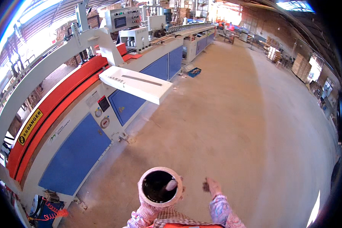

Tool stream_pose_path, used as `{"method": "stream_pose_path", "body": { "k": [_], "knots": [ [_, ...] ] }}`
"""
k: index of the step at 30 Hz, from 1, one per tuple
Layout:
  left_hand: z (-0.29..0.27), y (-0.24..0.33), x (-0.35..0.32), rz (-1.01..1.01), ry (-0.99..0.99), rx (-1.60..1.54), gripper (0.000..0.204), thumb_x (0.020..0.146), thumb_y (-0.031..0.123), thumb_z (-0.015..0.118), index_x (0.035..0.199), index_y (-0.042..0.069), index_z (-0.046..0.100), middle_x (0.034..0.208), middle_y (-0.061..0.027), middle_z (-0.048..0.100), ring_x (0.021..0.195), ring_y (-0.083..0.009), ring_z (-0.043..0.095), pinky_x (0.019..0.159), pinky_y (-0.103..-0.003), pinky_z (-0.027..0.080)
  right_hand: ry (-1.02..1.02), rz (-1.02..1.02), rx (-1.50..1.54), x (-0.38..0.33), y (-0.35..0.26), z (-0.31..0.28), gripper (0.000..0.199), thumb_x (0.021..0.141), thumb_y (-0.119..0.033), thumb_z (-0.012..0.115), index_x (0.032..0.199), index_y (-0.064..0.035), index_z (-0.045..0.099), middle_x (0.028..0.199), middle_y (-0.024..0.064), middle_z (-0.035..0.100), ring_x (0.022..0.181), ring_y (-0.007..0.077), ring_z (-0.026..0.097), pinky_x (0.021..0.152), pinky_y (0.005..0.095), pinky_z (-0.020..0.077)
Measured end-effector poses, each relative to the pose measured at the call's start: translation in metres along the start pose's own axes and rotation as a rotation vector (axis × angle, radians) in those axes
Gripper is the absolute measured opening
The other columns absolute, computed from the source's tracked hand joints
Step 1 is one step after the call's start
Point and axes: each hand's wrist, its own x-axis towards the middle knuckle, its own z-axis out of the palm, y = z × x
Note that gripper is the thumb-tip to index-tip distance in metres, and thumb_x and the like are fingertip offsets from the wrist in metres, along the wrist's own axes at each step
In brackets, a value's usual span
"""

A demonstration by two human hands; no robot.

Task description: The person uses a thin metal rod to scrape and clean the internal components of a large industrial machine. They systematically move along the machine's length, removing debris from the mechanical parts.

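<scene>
Left of the container [159, 169] stands a machine [74, 159].

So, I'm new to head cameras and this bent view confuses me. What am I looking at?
No robot here: this is one person's own view, from a fisheye camera on the head that bends straight edges. At the bottom, their left hand holds a round container, dark inside. The right hand is apart from it; a small dark clump shows at its fingers, but whether it's held is unclear. On the left runs a long white, red and blue machine. A small blue crate sits on the floor beside it.
</scene>
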Motion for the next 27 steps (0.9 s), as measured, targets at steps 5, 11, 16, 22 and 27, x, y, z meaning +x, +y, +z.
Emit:
{"method": "stream_pose_path", "body": {
  "k": [5, 11, 16, 22, 27],
  "knots": [
    [0.034, 0.023, 0.117, 0.055, 0.041, 0.247, 0.059, 0.102, 0.026, 0.064, 0.156, 0.026, 0.041, 0.147, -0.0284, 0.053, 0.123, -0.0455, 0.062, 0.099, -0.061, 0.055, -0.186, -0.613, -0.232, 0.093, -0.264, 0.101, 0.043, 0.099, -0.041, 0.068, 0.127, -0.0088, 0.073, 0.107, 0.0070, 0.078, 0.091, 0.0158, 0.072, 0.083, 0.0327, 0.0572],
    [0.053, 0.054, 0.213, 0.169, -0.084, 0.311, 0.063, 0.105, 0.039, 0.059, 0.162, 0.031, 0.033, 0.156, -0.0280, 0.042, 0.131, -0.0522, 0.054, 0.100, -0.062, 0.054, -0.232, -1.097, -0.584, 0.123, -0.482, 0.214, 0.051, 0.100, -0.044, 0.062, 0.136, -0.0088, 0.067, 0.136, 0.0140, 0.069, 0.124, 0.0269, 0.066, 0.105, 0.0360, 0.0499],
    [0.037, 0.071, 0.253, 0.374, -0.168, 0.336, 0.072, 0.093, 0.038, 0.077, 0.155, 0.033, 0.040, 0.152, -0.0227, 0.042, 0.128, -0.0531, 0.052, 0.090, -0.064, 0.056, -0.391, -1.131, -0.945, 0.162, -0.561, 0.324, 0.071, 0.097, -0.061, 0.059, 0.148, -0.0112, 0.056, 0.148, 0.0129, 0.060, 0.135, 0.0314, 0.058, 0.112, 0.0408, 0.0463],
    [0.055, 0.053, 0.296, 0.660, -0.215, 0.122, 0.070, 0.094, 0.036, 0.076, 0.154, 0.029, 0.040, 0.150, -0.0251, 0.043, 0.132, -0.0560, 0.048, 0.098, -0.067, 0.053, -0.475, -0.936, -1.520, 0.134, -0.578, 0.407, 0.092, 0.088, -0.074, 0.064, 0.156, -0.0160, 0.042, 0.154, 0.0123, 0.052, 0.141, 0.0323, 0.052, 0.114, 0.0442, 0.0459],
    [0.044, 0.047, 0.321, 0.815, -0.284, 0.105, 0.069, 0.096, 0.044, 0.072, 0.155, 0.026, 0.040, 0.154, -0.0274, 0.038, 0.138, -0.0584, 0.041, 0.105, -0.072, 0.047, -0.580, -0.987, -1.539, 0.159, -0.580, 0.421, 0.090, 0.089, -0.067, 0.068, 0.157, -0.0158, 0.039, 0.148, 0.0148, 0.058, 0.136, 0.0326, 0.057, 0.110, 0.0460, 0.0486]
  ]
}}
